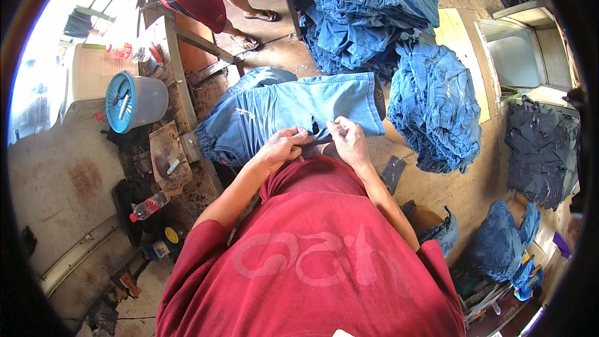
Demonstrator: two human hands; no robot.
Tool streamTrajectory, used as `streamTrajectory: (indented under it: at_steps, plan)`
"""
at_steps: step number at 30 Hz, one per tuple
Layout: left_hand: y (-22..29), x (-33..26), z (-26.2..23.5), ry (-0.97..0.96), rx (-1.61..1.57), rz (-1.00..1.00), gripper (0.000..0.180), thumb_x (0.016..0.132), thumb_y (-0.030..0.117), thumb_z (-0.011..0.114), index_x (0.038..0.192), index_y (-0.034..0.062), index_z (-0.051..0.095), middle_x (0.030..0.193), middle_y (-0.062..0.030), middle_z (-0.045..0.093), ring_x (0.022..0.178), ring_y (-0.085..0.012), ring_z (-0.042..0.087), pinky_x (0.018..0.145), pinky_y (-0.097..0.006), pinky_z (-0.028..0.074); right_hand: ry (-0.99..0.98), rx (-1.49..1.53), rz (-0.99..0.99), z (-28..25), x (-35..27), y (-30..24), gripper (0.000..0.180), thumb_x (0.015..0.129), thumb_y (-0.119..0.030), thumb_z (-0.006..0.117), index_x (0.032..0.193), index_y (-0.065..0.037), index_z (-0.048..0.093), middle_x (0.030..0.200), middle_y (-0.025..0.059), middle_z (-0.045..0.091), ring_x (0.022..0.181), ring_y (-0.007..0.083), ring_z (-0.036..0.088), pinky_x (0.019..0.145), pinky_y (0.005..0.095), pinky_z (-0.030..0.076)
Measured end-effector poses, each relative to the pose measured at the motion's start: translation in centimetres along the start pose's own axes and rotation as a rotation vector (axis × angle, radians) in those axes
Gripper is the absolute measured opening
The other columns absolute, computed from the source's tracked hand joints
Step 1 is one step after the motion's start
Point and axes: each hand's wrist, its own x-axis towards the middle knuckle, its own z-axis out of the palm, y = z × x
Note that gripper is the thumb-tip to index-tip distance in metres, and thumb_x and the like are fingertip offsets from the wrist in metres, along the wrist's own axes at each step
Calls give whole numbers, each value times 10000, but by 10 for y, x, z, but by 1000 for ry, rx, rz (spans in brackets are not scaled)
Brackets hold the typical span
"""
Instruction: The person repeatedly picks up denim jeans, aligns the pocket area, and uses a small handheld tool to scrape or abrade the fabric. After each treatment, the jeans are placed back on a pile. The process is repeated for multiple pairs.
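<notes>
A pair of blue denim shorts [281, 109] lies spread in front of me, its gathered elastic waist to the left and a leg hem to the right. Faded whisker lines and a small pale frayed patch mark the cloth. My left hand [286, 147] is closed, with thumb and fingers pinching the near edge of the shorts. Just right of it, my right hand [350, 142] pinches the same edge closer to the hem. Between the two hands a small dark gap shows at the edge. Whether anything tiny is in the right fingertips is too small to tell.
Tall heaps of denim garments [368, 12] stand at the far side, with another pile [433, 106] to the right. A translucent bucket [146, 101] and a plastic bottle [150, 206] are at left. Dark cloth pieces [541, 150] hang at far right. Another person's legs [240, 15] show far left.
</notes>
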Motion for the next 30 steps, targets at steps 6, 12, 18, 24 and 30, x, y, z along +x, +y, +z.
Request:
streamTrajectory:
  at_steps: [6,12,18,24,30]
  plan:
    - [12,10,9,33,333,26,289,1068,348,656,1128,66,661,706,71,545,526,-22,401,553,-243,480,-8,117,-67,4,-3,1,324,1063,-265,659,848,-33,590,635,-25,473,621,69,398,559,319,370]
    - [17,15,5,-67,490,94,252,1088,336,629,1079,85,650,637,110,469,535,-7,388,548,-232,426,-2,161,-111,6,-5,1,317,1076,-248,646,843,-45,574,644,-57,424,626,57,363,552,303,345]
    - [16,13,-8,-238,212,37,177,1113,284,581,1029,131,609,660,122,429,522,-9,338,551,-231,378,-32,175,-85,4,-2,7,287,1054,-207,672,853,-23,580,625,18,409,607,90,354,542,333,357]
    - [16,11,-24,-330,-76,-81,107,1107,220,583,1072,122,608,861,54,599,510,-22,329,549,-235,366,-95,288,-44,2,1,8,314,1067,-222,661,837,-27,574,623,-25,406,610,73,347,534,324,341]
    - [8,15,-35,-272,-196,-149,105,1103,219,586,1102,120,620,939,18,638,492,-35,329,556,-251,406,-95,297,-57,-2,-2,5,294,1068,-223,657,857,-29,592,647,-32,461,609,62,408,544,302,367]
